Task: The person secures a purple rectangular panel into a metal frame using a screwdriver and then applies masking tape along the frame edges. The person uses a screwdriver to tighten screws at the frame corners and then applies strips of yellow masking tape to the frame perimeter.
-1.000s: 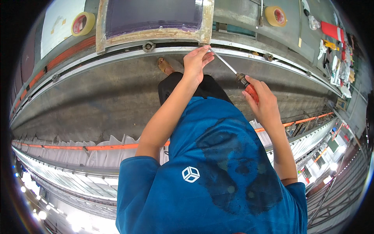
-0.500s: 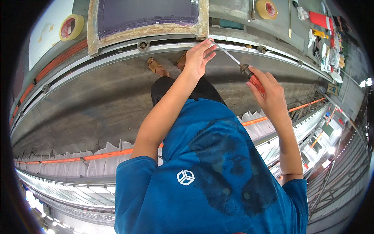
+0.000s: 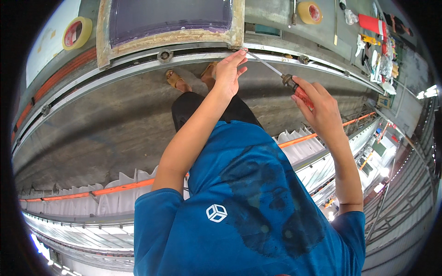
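Note:
In my right hand [image 3: 317,108] is a screwdriver [image 3: 302,97] with a red handle, a dark collar and a long thin metal shaft. The shaft slants up and left to the metal rail [image 3: 198,57] at the table edge. My left hand [image 3: 229,73] is at the shaft's tip, by the lower right corner of a wood-edged screen frame [image 3: 175,37]. Its thumb and forefinger come together there, the other fingers bent loosely; whatever they pinch is too small to make out. A dark purple mesh [image 3: 170,16] fills the frame.
Rolls of tape lie on the table, one yellowish roll [image 3: 77,33] at left and another roll [image 3: 310,13] at right. A red flat item [image 3: 370,24] and several small things lie far right. Round bolts [image 3: 165,55] sit along the rail. White cloth [image 3: 124,195] hangs behind me under an orange bar.
The whole view has shifted slightly, moving the frame and rail a little left. My left hand's outer fingers have drawn in somewhat. The right hand keeps its grip on the screwdriver.

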The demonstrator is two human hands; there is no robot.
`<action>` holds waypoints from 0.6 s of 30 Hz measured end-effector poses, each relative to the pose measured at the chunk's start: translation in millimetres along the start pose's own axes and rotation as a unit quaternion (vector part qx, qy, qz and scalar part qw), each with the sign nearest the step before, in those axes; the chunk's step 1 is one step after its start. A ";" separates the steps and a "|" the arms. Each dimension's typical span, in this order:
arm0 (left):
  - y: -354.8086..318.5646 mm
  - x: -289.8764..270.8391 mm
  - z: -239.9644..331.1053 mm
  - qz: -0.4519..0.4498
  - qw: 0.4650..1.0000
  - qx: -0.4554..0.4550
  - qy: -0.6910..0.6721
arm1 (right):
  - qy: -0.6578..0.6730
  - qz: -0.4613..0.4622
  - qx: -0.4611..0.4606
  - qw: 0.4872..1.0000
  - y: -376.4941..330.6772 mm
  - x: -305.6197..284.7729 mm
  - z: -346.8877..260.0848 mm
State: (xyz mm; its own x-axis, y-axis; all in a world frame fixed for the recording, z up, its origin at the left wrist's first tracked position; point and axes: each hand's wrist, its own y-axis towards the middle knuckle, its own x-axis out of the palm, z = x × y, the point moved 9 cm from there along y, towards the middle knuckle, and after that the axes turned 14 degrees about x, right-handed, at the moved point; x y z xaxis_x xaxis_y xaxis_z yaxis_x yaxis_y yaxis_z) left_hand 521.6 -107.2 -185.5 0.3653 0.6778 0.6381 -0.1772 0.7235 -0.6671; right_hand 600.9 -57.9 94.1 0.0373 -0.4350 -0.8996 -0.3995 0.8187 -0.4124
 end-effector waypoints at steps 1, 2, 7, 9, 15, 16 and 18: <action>0.2 -0.3 -0.1 0.005 1.000 0.000 -0.007 | -0.001 -0.001 -0.003 1.000 0.8 -0.3 -0.8; 0.3 -0.7 -0.2 0.009 1.000 0.001 -0.014 | -0.002 -0.002 -0.005 1.000 1.7 -0.7 -1.7; 1.0 -1.4 -1.3 0.010 1.000 -0.004 -0.013 | -0.019 -0.009 -0.013 1.000 5.5 -3.0 -4.9; 1.3 -1.8 -1.7 0.010 1.000 -0.006 -0.013 | -0.022 -0.011 -0.020 0.999 7.4 -4.3 -7.4; 0.3 -1.0 -0.4 -0.001 1.000 -0.017 0.012 | -0.053 -0.015 -0.034 0.998 13.0 -10.2 -15.0; 0.9 -1.5 -1.1 -0.003 1.000 -0.017 0.012 | -0.059 -0.017 -0.042 0.997 14.5 -11.2 -17.3; 2.1 -2.3 -2.1 -0.004 1.000 -0.021 0.017 | -0.070 -0.022 -0.055 0.996 18.8 -13.4 -21.6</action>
State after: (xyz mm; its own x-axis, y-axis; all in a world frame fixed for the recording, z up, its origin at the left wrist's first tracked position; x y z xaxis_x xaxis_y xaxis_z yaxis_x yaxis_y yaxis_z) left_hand 522.3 -107.5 -189.2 0.3973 0.6662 0.6312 -0.1360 0.7229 -0.6774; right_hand 573.1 -44.8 101.5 0.1819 -0.4064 -0.8954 -0.4920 0.7508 -0.4407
